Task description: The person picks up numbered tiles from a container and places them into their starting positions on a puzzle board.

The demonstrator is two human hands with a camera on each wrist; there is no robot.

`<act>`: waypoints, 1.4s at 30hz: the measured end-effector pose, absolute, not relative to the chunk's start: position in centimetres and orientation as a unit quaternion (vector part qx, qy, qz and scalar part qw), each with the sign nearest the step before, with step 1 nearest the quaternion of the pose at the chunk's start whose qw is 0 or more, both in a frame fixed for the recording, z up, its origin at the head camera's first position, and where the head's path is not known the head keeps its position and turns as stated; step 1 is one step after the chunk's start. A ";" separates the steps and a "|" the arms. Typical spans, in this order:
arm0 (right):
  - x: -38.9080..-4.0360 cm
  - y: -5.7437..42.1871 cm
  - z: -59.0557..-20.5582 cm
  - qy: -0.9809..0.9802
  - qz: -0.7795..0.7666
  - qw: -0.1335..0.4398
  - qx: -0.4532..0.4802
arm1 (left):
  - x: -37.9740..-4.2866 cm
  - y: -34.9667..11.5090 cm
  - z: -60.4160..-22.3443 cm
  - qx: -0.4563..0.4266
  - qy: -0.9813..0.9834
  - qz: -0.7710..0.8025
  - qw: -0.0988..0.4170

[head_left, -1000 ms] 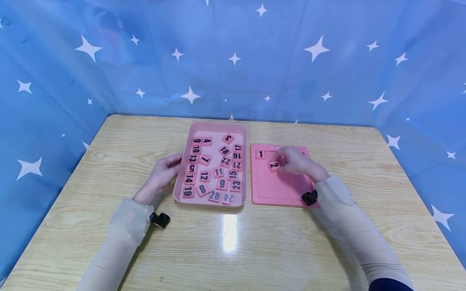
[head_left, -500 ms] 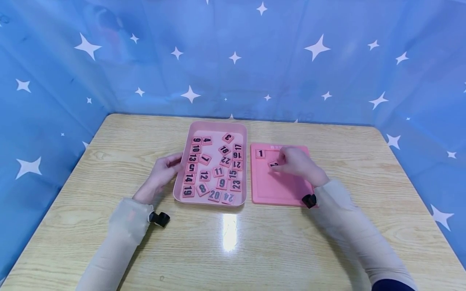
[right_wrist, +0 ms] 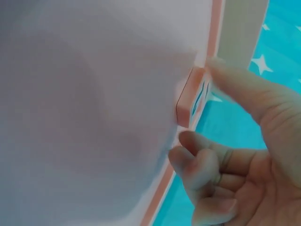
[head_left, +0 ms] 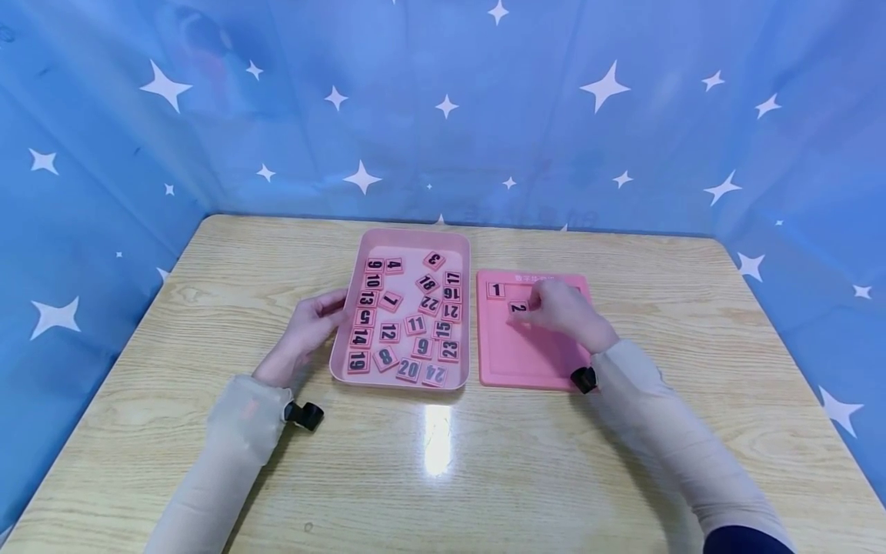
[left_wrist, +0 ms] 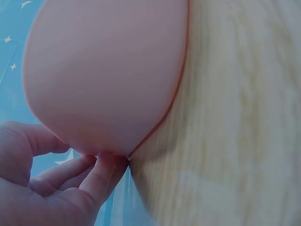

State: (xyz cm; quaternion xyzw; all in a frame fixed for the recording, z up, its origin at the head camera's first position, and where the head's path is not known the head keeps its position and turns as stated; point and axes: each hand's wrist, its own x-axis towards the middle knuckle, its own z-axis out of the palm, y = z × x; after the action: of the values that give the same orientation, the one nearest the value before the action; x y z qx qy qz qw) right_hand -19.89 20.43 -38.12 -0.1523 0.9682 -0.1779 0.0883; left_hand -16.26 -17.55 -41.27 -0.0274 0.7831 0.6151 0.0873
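My left hand [head_left: 304, 336] holds the left side of a pink tray [head_left: 344, 338]. In the left wrist view the thumb lies at the rim and bent fingers [left_wrist: 96, 176] touch the outer wall. Square pink number tiles lie scattered in the tray. At the top of a pink puzzle board [head_left: 487, 362], my right hand [head_left: 567, 314] holds the tile numbered 2 [head_left: 517, 307], turned sideways. The right wrist view has that tile [right_wrist: 190, 99] between thumb and bent fingers; the far fingers are hidden from the head view. Tile 1 [head_left: 495, 290] sits in the board's upper left corner.
Tray and board lie side by side on a wooden table [head_left: 388, 485], a narrow strip of table between them. A blue star-patterned curtain [head_left: 415, 138] rises behind and beside the table. Black wrist cameras [head_left: 304, 415] sit near the sleeves' cuffs.
In the right hand, tile 2 has turned from tilted to nearly square with the board and shifted slightly up toward tile 1. The left hand and the tray have stayed put.
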 end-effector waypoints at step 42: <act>-22.9 20.0 -38.4 0.955 -0.231 0.070 -0.172 | -16.4 -17.8 -41.3 -0.023 0.780 0.618 0.097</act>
State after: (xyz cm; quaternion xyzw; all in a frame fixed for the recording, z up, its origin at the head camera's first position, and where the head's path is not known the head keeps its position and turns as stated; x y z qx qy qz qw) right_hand -22.86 20.02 -38.40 -0.1721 0.9551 -0.2311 0.0696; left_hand -16.36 -17.81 -41.31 -0.0234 0.7795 0.6184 0.0966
